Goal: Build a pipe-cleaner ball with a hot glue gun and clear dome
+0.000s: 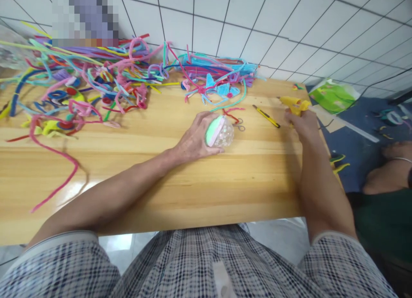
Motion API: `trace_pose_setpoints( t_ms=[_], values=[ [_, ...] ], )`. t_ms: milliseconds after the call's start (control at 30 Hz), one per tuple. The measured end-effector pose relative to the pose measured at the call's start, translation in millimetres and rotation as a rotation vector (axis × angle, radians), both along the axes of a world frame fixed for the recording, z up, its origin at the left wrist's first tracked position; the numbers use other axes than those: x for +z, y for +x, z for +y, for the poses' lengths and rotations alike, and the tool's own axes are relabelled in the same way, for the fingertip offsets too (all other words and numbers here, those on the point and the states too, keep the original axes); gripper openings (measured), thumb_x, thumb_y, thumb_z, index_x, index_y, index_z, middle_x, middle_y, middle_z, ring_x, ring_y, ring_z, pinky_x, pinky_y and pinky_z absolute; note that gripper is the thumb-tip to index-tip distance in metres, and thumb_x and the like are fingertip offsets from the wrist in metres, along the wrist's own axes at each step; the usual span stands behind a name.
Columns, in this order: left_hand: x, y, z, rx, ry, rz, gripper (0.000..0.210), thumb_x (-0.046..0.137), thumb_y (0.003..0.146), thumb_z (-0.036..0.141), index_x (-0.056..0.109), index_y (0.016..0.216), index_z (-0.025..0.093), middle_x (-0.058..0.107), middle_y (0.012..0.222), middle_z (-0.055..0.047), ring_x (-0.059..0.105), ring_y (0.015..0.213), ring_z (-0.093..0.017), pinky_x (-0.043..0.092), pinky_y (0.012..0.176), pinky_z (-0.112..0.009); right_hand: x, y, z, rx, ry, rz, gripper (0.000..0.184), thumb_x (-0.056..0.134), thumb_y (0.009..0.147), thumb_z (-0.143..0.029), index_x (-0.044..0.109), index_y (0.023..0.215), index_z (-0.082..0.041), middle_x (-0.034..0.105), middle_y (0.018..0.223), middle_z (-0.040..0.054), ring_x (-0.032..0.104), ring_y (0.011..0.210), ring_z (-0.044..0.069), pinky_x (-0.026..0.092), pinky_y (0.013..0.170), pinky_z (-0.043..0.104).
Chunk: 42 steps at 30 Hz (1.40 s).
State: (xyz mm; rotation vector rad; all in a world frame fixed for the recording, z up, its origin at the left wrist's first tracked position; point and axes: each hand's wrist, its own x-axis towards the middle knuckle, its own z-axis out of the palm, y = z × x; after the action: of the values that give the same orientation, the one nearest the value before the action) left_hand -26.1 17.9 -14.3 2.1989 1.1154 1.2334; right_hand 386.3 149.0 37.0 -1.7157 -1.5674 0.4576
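My left hand (200, 137) is wrapped round a clear ball (225, 134) with a green and pale lilac fuzzy band on its left side. Fingers go over the top and the thumb lies below it, just over the wooden table. At the table's right end my right hand (302, 123) grips a yellow glue gun (294, 104), its nozzle pointing left. Between the hands lies a yellow and black utility knife (266, 116). Beside the ball, a small pair of scissors (240, 125) rests partly behind it, near a red pipe cleaner piece (230, 113).
Heaps of coloured pipe cleaners (96, 81) cover the table's back left, against the tiled wall (209, 19). Blue pipe cleaner shapes (223, 88) lie at the back middle. A green bag (334, 94) sits past the right edge, with another person's arm (389, 173) nearby.
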Motion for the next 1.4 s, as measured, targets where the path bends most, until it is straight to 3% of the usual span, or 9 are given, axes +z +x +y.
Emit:
trace_pose_setpoints(
  t_ms=[133,233,300,400,533,667,900,1200,1400],
  values=[
    [5.1,-5.2,-0.9,-0.006,0.028,-0.009,0.11,0.096,0.079,0.052,0.034,0.165,0.025,0.054,0.158,-0.019,0.055,0.152,-0.04,0.049,0.13,-0.062,10.0,-32.9,-41.3,0.023,0.214,-0.121,0.017,0.081,0.089,-0.025,0.077,0.105,-0.021,0.075,0.094,0.0065,0.065,0.082,0.018,0.051,0.083,0.039],
    [5.2,-10.6,-0.3,-0.027,0.046,-0.03,0.103,0.093,0.082,0.049,0.036,0.164,0.025,0.054,0.159,-0.019,0.055,0.153,-0.039,0.049,0.13,-0.059,6.3,-62.8,-81.2,0.254,0.403,-0.273,0.033,0.07,0.1,-0.049,0.078,0.122,-0.026,0.079,0.11,0.0108,0.073,0.097,0.028,0.058,0.087,0.047],
    [4.6,-12.7,0.0,-0.044,0.072,-0.041,0.101,0.092,0.083,0.049,0.037,0.165,0.026,0.053,0.16,-0.018,0.053,0.155,-0.039,0.047,0.132,-0.06,-1.7,-79.4,-101.7,0.423,0.425,-0.387,0.037,0.065,0.102,-0.059,0.08,0.118,-0.029,0.079,0.097,0.01,0.072,0.09,0.032,0.058,0.08,0.049],
    [4.2,-11.3,0.5,-0.057,0.083,-0.037,0.104,0.093,0.084,0.056,0.037,0.167,0.029,0.052,0.163,-0.019,0.049,0.158,-0.041,0.045,0.132,-0.064,-12.4,-96.5,-119.8,0.644,0.445,-0.491,0.04,0.058,0.106,-0.057,0.081,0.121,-0.029,0.078,0.086,0.0096,0.07,0.082,0.031,0.058,0.078,0.048],
    [3.1,-5.1,1.5,-0.042,0.088,-0.047,0.111,0.094,0.076,0.074,0.043,0.163,0.03,0.055,0.16,-0.019,0.052,0.156,-0.043,0.046,0.13,-0.066,-11.5,-106.0,-129.7,0.791,0.678,-0.499,0.044,0.05,0.113,-0.048,0.068,0.147,-0.027,0.079,0.093,0.0084,0.07,0.082,0.027,0.056,0.077,0.044],
    [2.9,-3.7,0.2,-0.003,0.069,-0.015,0.107,0.093,0.078,0.074,0.044,0.162,0.029,0.058,0.158,-0.018,0.056,0.153,-0.042,0.048,0.129,-0.065,-5.8,-104.0,-132.0,0.798,0.762,-0.486,0.05,0.047,0.115,-0.046,0.058,0.159,-0.025,0.076,0.091,0.0065,0.066,0.079,0.026,0.053,0.074,0.043],
    [5.3,-7.0,-3.4,0.006,0.092,-0.005,0.099,0.089,0.085,0.071,0.043,0.162,0.029,0.058,0.157,-0.018,0.057,0.151,-0.04,0.049,0.128,-0.063,-9.2,-97.0,-137.4,0.756,0.657,-0.642,0.052,0.047,0.113,-0.057,0.059,0.157,-0.032,0.074,0.097,0.008,0.066,0.089,0.028,0.053,0.084,0.048],
    [3.7,-8.3,-5.2,0.007,0.103,0.007,0.097,0.09,0.085,0.068,0.045,0.162,0.029,0.059,0.157,-0.016,0.057,0.151,-0.04,0.049,0.128,-0.063,-11.7,-101.0,-134.4,0.712,0.711,-0.65,0.052,0.056,0.111,-0.038,0.053,0.162,-0.032,0.071,0.092,0.0059,0.062,0.088,0.028,0.051,0.083,0.047],
    [6.3,-10.0,-7.8,0.005,0.1,0.017,0.097,0.09,0.085,0.067,0.045,0.162,0.03,0.059,0.158,-0.016,0.057,0.151,-0.04,0.049,0.128,-0.064,-11.4,-106.1,-137.4,0.735,0.733,-0.644,0.052,0.052,0.112,-0.046,0.054,0.162,-0.031,0.07,0.092,0.0067,0.063,0.087,0.029,0.053,0.085,0.049]
  ],
)
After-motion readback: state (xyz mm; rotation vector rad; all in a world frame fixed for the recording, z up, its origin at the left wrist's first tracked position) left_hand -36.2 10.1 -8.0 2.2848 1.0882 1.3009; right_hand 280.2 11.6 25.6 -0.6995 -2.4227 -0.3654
